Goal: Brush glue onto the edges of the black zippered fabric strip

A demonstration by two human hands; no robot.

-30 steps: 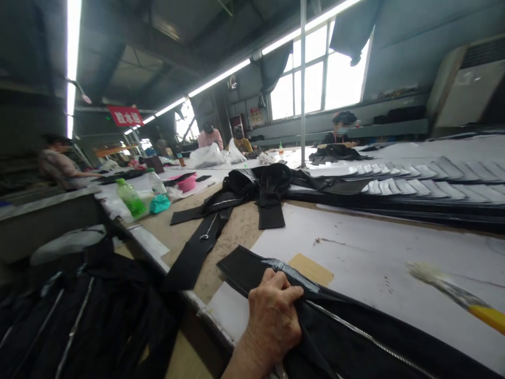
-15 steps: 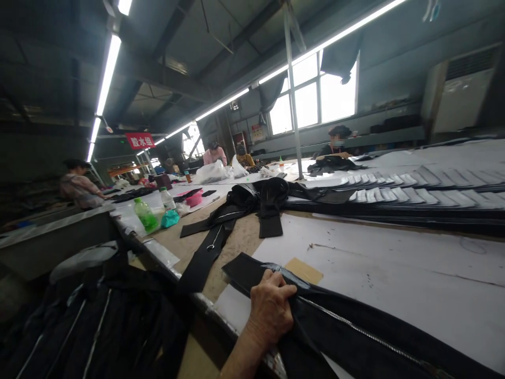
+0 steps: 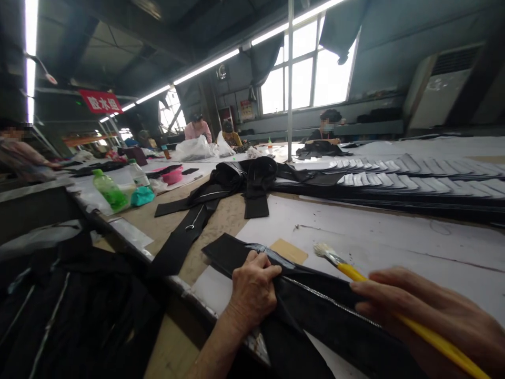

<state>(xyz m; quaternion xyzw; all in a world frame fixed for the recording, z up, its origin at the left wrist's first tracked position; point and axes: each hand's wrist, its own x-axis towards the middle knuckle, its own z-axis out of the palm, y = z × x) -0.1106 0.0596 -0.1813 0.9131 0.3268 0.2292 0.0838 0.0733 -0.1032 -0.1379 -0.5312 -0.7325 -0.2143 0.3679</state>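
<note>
My left hand (image 3: 254,288) is closed on a black fabric piece (image 3: 315,305) with a metal zipper (image 3: 327,298), pressing it near the table's front edge. A whitish wet-looking smear (image 3: 272,253) lies on the fabric just beyond my knuckles. On the right, my right hand (image 3: 430,316) grips a paintbrush (image 3: 351,272) by its yellow handle. The pale bristles point left, above the white sheet and apart from the fabric. Under the fabric's far edge a tan card (image 3: 290,251) sticks out.
Another black zippered piece (image 3: 183,229) and a bunched black garment (image 3: 252,179) lie ahead. Layered black pieces with pale ends (image 3: 394,181) stretch along the right. A green bottle (image 3: 110,192) stands at left, above dark garments (image 3: 74,316). A pole (image 3: 290,89) and several people are farther back.
My right hand has come into view from the right, holding the paintbrush. My left hand keeps its hold on the fabric. The view has turned slightly to the right and down.
</note>
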